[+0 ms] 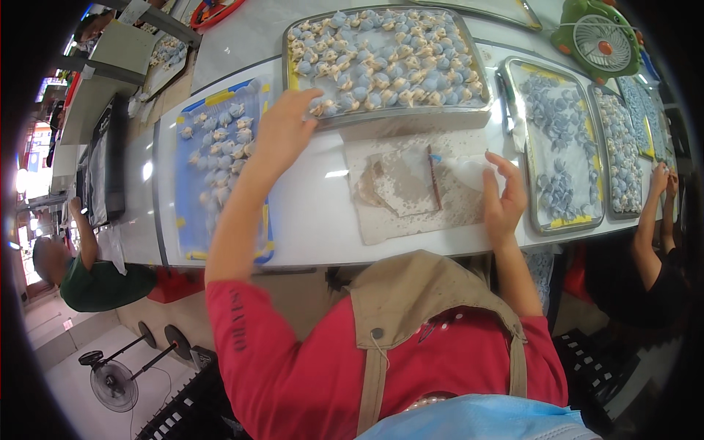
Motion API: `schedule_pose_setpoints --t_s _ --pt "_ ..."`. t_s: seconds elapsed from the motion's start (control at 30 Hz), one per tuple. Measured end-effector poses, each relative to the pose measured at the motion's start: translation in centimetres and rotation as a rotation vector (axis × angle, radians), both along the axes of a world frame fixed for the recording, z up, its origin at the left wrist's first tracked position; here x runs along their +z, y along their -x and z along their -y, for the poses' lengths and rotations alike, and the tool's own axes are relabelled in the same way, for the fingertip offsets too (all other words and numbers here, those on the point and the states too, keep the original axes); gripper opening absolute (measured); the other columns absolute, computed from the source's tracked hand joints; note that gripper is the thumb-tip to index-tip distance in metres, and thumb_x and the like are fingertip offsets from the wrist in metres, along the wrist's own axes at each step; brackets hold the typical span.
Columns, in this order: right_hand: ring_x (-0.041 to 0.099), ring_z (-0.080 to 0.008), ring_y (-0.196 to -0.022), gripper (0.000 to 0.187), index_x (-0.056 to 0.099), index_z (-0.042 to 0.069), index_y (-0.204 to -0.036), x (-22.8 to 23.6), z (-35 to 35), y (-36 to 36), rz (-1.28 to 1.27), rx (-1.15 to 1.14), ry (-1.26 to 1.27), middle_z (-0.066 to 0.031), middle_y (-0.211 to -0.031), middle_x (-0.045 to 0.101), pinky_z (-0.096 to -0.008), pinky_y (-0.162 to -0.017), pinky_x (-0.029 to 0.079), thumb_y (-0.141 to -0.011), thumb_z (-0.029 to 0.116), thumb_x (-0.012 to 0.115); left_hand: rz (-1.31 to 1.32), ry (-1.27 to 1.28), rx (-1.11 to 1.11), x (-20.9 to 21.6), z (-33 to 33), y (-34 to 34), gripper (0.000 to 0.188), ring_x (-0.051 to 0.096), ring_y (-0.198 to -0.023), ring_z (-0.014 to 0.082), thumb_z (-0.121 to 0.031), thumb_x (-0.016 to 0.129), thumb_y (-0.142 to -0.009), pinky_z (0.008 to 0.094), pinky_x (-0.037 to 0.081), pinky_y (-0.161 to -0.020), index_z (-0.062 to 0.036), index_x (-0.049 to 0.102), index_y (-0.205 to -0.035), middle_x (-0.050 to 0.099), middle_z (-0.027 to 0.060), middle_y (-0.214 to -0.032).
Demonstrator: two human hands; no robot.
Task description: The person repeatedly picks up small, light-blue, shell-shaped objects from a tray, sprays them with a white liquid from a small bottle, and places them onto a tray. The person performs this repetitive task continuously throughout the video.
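My left hand point(286, 128) reaches to the near left corner of a large metal tray point(411, 117), which is filled with small blue-and-cream figurines point(381, 59). Its thumb and forefinger are apart, right beside the figurines at that corner, and no held piece shows. My right hand point(504, 194) is raised over the right edge of a stained cardboard sheet point(389, 229), its thumb and forefinger apart and nothing visible between them. On the cardboard lies a thin brown stick-like tool point(434, 180) with a bit of blue near its top.
To the left, a blue tray point(187, 227) with yellow tape holds more figurines. Trays of blue-grey pieces point(561, 132) and figurines point(622, 150) stand at the right, below a green fan point(601, 40). People sit at both sides; one's hands point(664, 180) are over the table at far right.
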State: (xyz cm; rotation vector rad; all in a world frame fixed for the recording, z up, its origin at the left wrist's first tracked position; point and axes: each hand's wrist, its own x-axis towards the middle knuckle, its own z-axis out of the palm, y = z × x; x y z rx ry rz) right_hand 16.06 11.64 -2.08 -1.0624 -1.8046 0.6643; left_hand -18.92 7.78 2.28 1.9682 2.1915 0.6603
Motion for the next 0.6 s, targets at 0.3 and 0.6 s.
schedule_pose_setpoints --t_s 0.3,0.6 --pt "0.055 -0.0251 -0.094 0.034 0.057 0.001 -0.110 -0.1 0.3 -1.5 0.083 0.078 0.155 -0.0119 -0.102 0.059 -0.0315 -0.083 0.041 -0.079 0.012 0.064 0.408 -0.049 0.095 -0.7 -2.5 0.3 0.032 0.060 -0.081 0.0223 -0.004 0.056 -0.081 0.0286 0.047 -0.075 -0.0064 0.052 -0.113 0.059 0.0130 -0.105" --pt "0.055 -0.0253 -0.083 0.036 0.056 0.001 -0.104 0.9 0.3 -2.0 0.233 0.128 0.195 -0.0106 -0.093 0.059 -0.0321 -0.074 0.044 -0.073 0.015 0.070 1.646 0.078 0.048 -0.2 5.0 -12.2 0.035 0.061 -0.089 0.0193 -0.002 0.061 -0.081 0.0249 0.048 -0.075 -0.0028 0.047 -0.113 0.056 0.0142 -0.111"
